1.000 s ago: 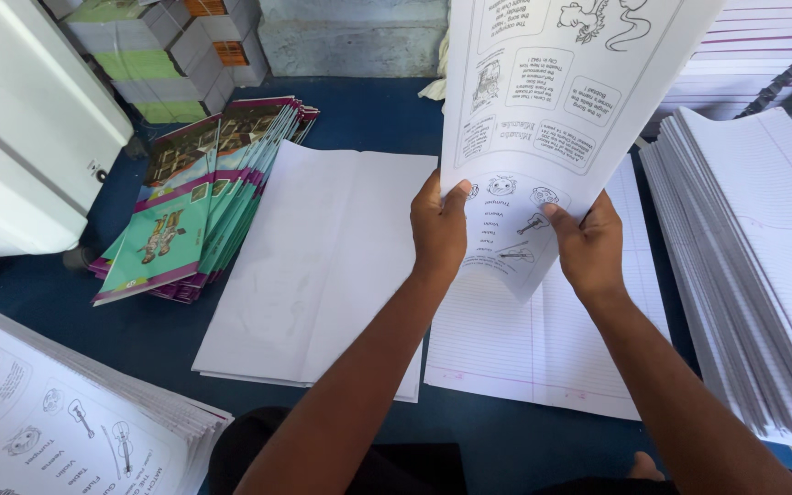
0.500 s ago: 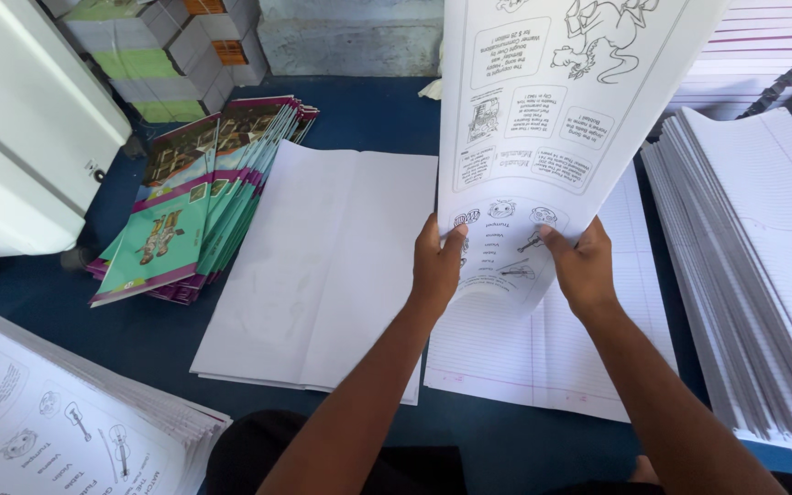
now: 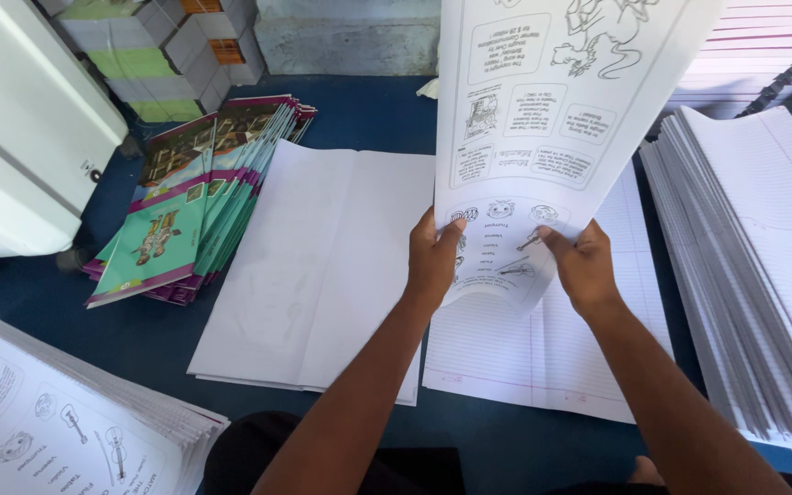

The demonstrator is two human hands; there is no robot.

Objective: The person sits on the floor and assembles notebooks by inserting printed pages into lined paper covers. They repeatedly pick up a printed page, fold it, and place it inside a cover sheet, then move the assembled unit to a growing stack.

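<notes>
Both hands hold one large printed sheet (image 3: 543, 110) upright over the blue table; it carries black line drawings and text boxes. My left hand (image 3: 433, 257) pinches its lower left edge and my right hand (image 3: 584, 266) grips the lower right edge. The sheet's bottom curls over a flat stack of ruled paper (image 3: 552, 348) lying below. To the left of that lies a folded plain white sheet stack (image 3: 323, 266).
A fanned pile of coloured booklet covers (image 3: 194, 211) lies at the left. A thick stack of ruled sheets (image 3: 763, 257) fills the right side. More printed sheets (image 3: 57, 422) sit at the lower left. A white machine body (image 3: 20, 137) and bundled stacks (image 3: 158, 55) stand behind.
The printed sheet has been lifted a little higher and more upright. Both hands slid slightly down and toward its bottom edge.
</notes>
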